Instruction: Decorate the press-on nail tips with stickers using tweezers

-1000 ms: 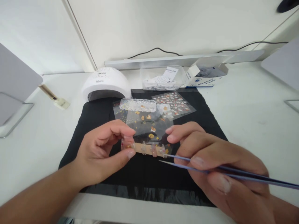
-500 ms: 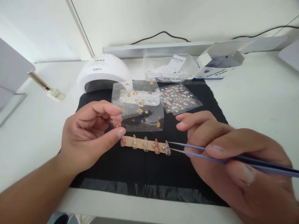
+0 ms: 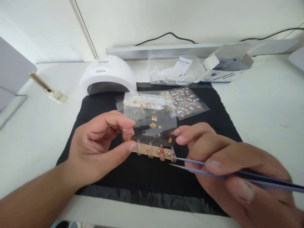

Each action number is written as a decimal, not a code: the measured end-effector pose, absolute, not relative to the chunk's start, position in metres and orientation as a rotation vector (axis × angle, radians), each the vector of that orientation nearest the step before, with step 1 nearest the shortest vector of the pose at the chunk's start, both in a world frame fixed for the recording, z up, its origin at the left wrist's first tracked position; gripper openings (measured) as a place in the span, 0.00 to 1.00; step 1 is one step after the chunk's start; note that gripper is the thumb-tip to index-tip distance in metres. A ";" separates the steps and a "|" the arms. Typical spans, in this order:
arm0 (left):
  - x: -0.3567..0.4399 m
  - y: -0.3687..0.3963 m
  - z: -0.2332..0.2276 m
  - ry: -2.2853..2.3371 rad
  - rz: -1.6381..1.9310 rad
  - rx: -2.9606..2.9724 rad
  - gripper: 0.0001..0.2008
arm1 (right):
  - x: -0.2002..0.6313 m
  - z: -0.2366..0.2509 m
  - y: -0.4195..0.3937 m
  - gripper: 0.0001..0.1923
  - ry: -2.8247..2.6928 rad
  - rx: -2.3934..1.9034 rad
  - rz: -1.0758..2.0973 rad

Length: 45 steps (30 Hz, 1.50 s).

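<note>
A transparent sticker sheet (image 3: 152, 114) with small orange and yellow pictures is pinched at its lower left corner by my left hand (image 3: 102, 142). My right hand (image 3: 228, 158) grips blue tweezers (image 3: 204, 169), whose thin tips are apart with nothing visible between them. Just beneath the sheet, a beige strip (image 3: 144, 148) carries several pointed false nails, clear and pink, with silver beads under some. The tweezers' tips are near the clear false nail (image 3: 173, 154) at the right end. My left thumb and fingers cover the strip's left end.
Another sticker sheet (image 3: 186, 103) lies on the black mat (image 3: 154, 186). Behind stand a white nail lamp (image 3: 106, 74), a clear tub (image 3: 173, 71) with packets, and an alcohol pad box (image 3: 223, 71). A pale polish bottle (image 3: 57, 95) lies at left.
My left hand and the sticker sheet have shifted right and lower, toward the strip. The tweezers' tips have moved slightly lower and spread wider. The view has shifted a little.
</note>
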<state>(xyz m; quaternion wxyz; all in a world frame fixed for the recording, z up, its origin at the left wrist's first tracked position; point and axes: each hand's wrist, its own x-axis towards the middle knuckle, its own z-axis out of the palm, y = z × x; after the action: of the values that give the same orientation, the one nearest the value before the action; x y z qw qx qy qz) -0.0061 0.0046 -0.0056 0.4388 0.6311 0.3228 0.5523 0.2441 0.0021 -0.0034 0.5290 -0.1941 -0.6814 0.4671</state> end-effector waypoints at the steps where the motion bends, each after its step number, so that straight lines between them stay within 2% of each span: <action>1: -0.006 0.004 -0.006 0.796 1.364 1.566 0.21 | 0.244 -0.004 0.002 0.08 -1.626 -0.462 1.112; 13: 0.000 0.000 -0.003 0.767 1.304 1.578 0.21 | 0.242 -0.001 -0.001 0.07 -1.636 -0.510 1.024; 21: 0.007 -0.003 -0.003 0.766 1.270 1.690 0.17 | 0.235 -0.001 -0.004 0.07 -1.690 -0.537 0.908; 30: 0.008 -0.004 -0.004 0.608 1.190 1.580 0.25 | 0.232 0.002 -0.004 0.06 -1.676 -0.498 0.902; 36: 0.007 -0.006 -0.004 0.630 1.168 1.647 0.19 | 0.230 -0.004 -0.004 0.07 -1.624 -0.502 0.992; 45: 0.009 -0.011 0.001 0.831 1.160 1.739 0.14 | 0.237 0.009 -0.007 0.09 -1.764 -0.496 0.862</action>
<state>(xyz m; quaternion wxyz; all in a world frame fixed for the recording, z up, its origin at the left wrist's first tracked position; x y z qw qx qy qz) 0.0094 -0.0105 0.0012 0.4314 0.6974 0.3333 0.4651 0.2372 -0.0071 0.0088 0.5298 -0.2078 -0.7387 0.3610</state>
